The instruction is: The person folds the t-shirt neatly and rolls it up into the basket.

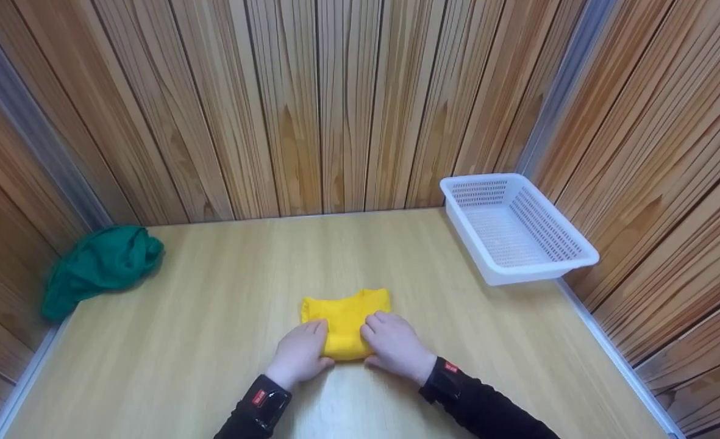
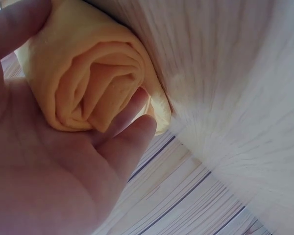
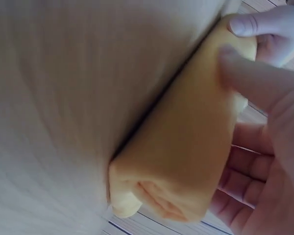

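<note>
A yellow shirt (image 1: 347,329) lies on the table in front of me, its near part rolled into a thick bundle. The far edge stays flat, with a dip between two corners. My left hand (image 1: 302,353) grips the left end of the roll, with the thumb at the near side. At the right end, my right hand (image 1: 398,346) holds it with fingers curled over the top. Spiral layers of the rolled shirt (image 2: 100,88) show at the left end in the left wrist view. In the right wrist view, the roll (image 3: 181,132) rests against the tabletop.
A white perforated plastic basket (image 1: 518,268) stands at the back right, near the wood-panelled walls. Crumpled green cloth (image 1: 103,259) sits at the back left corner. The light wooden tabletop (image 1: 213,274) stretches between them, bounded by panels on three sides.
</note>
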### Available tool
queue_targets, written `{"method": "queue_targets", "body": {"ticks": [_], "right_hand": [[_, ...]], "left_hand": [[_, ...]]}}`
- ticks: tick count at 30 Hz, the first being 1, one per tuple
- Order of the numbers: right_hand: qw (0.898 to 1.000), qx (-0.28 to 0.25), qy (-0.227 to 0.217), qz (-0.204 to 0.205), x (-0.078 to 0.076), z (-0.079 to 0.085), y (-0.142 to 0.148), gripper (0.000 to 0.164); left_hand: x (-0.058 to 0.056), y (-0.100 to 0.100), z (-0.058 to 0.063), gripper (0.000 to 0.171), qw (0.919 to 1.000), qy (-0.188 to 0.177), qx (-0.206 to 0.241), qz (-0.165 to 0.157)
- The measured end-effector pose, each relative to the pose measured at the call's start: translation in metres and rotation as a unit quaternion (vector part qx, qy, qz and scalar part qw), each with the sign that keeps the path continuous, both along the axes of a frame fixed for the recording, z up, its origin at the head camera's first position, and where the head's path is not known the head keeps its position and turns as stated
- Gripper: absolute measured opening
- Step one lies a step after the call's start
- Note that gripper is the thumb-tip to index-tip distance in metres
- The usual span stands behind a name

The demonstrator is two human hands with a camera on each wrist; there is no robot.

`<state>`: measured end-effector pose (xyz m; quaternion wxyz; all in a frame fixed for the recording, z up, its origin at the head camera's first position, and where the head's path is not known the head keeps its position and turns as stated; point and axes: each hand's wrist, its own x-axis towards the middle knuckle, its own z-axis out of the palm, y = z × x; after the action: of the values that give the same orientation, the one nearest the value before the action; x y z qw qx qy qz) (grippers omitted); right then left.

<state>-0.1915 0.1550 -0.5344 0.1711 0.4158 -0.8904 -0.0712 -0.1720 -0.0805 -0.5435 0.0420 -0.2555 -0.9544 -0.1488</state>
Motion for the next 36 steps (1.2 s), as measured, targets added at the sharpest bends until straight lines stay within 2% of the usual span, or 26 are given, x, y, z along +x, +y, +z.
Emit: {"method": "queue_targets", "body": {"ticks": [6,11,15,19,25,31,36], "right_hand": [[1.000,-0.011,0.012,0.012,0.000,-0.004,-0.003,0.037],[1.000,-0.013,-0.003,0.018,-0.001,-0.002,-0.003,0.029],[0.999,-0.014,-0.032,0.029,-0.002,0.001,0.000,0.026],[0.995,-0.028,-0.079,0.048,-0.005,0.002,0.005,0.021],[0.981,-0.048,-0.173,0.079,-0.012,0.008,0.010,0.021],[0.957,-0.040,-0.283,0.055,-0.020,0.012,0.010,0.029],[0.940,-0.057,-0.334,0.048,-0.027,0.010,0.011,0.031]], "left_hand": [[0.001,0.000,-0.001,0.079,0.9999,-0.008,0.003,0.005],[0.003,-0.001,0.001,0.083,0.9996,-0.027,-0.002,0.008],[0.007,-0.001,0.003,0.086,0.9989,-0.046,-0.004,0.010],[0.012,-0.001,0.003,0.088,0.9988,-0.049,-0.007,0.004],[0.019,-0.002,0.002,0.087,0.9993,-0.034,-0.011,-0.007],[0.023,-0.001,0.002,0.083,0.9996,-0.023,-0.009,-0.015],[0.024,-0.001,0.002,0.075,0.9998,-0.017,0.000,-0.014]]}}
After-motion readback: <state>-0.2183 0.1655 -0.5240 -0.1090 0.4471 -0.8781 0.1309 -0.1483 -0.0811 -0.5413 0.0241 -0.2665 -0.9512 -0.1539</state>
